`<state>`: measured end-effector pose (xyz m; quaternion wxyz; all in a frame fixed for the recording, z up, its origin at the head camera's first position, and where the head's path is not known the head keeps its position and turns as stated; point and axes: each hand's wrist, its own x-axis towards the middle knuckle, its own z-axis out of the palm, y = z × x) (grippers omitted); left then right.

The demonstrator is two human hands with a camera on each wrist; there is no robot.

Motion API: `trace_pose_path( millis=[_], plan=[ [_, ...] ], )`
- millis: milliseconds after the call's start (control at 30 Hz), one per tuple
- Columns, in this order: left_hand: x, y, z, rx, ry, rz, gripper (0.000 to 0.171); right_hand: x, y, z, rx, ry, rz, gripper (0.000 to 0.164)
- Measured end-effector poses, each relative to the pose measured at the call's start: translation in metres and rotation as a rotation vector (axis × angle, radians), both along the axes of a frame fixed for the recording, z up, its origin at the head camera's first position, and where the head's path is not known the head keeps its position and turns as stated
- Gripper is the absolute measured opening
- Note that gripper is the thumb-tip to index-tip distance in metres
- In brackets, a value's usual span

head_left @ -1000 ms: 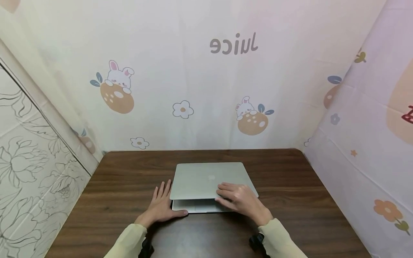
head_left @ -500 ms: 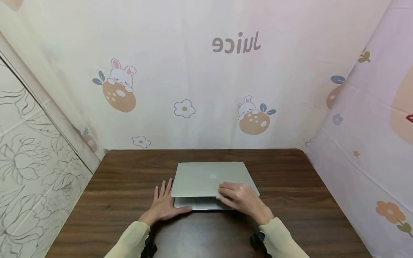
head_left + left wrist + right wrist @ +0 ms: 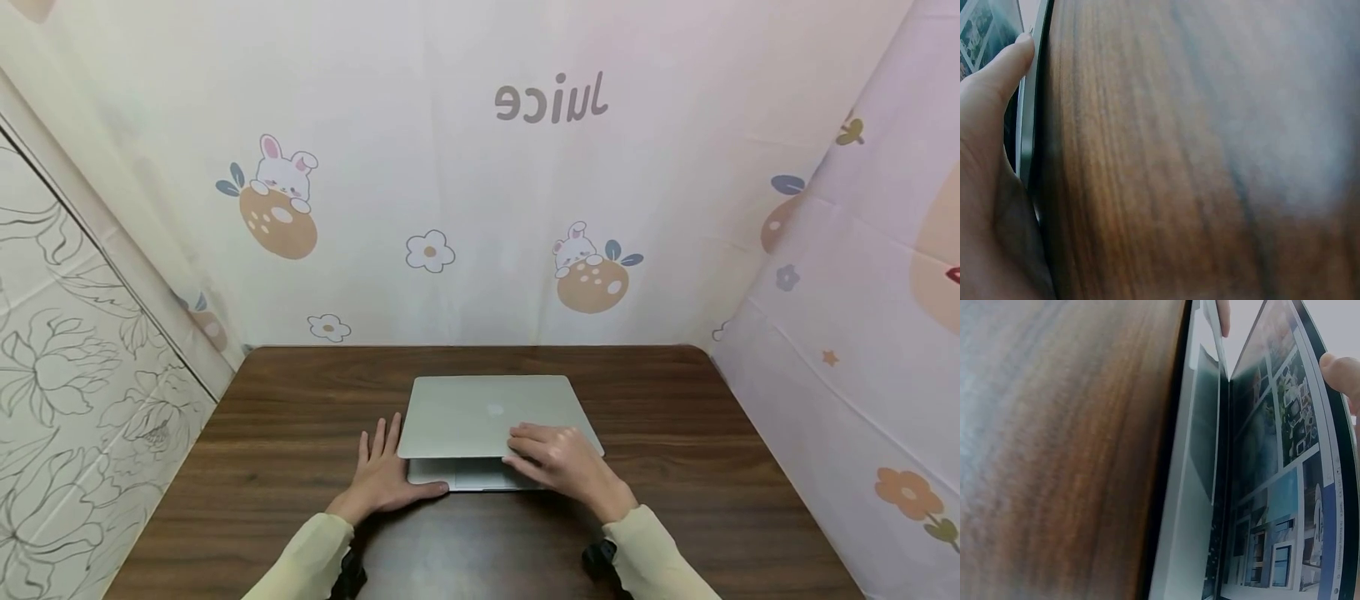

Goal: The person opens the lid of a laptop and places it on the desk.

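A silver laptop lies on the table with its lid raised only a little over the base. My left hand is beside its left front corner, fingers spread straight on the table and thumb on the base's front edge. With fingers on top of the lid and thumb at its front edge, my right hand holds the lid near the right corner. Its thumb shows at the edge of the lit screen in the right wrist view. Most of the keyboard is hidden under the lid.
The dark wooden table extends around the laptop on all sides. Behind it hangs a pale printed curtain with rabbits and flowers. Similar cloth covers the right side, and a flower-patterned panel stands at the left.
The head view has shifted slightly. My left thumb has slid a little to the right along the base's front edge. The lid's gap looks about the same, and my right hand keeps its place.
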<state>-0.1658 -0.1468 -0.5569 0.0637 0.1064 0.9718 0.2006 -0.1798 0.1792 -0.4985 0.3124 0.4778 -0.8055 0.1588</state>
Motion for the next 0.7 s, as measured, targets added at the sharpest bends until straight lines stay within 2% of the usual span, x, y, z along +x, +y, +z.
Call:
trace_pose_path(
  millis=[233,433,700],
  plan=[
    [-0.001,-0.004,-0.007,0.034,-0.012,0.006,0.132,-0.001,-0.003,0.006,0.006,0.004,0.012,0.018],
    [-0.001,-0.006,-0.004,0.101,-0.018,-0.012,0.132,-0.006,-0.005,0.012,0.001,0.019,0.024,0.016],
    [-0.003,-0.005,-0.006,0.072,-0.034,-0.014,0.136,-0.009,-0.004,0.025,0.007,-0.037,0.028,0.012]
  ],
)
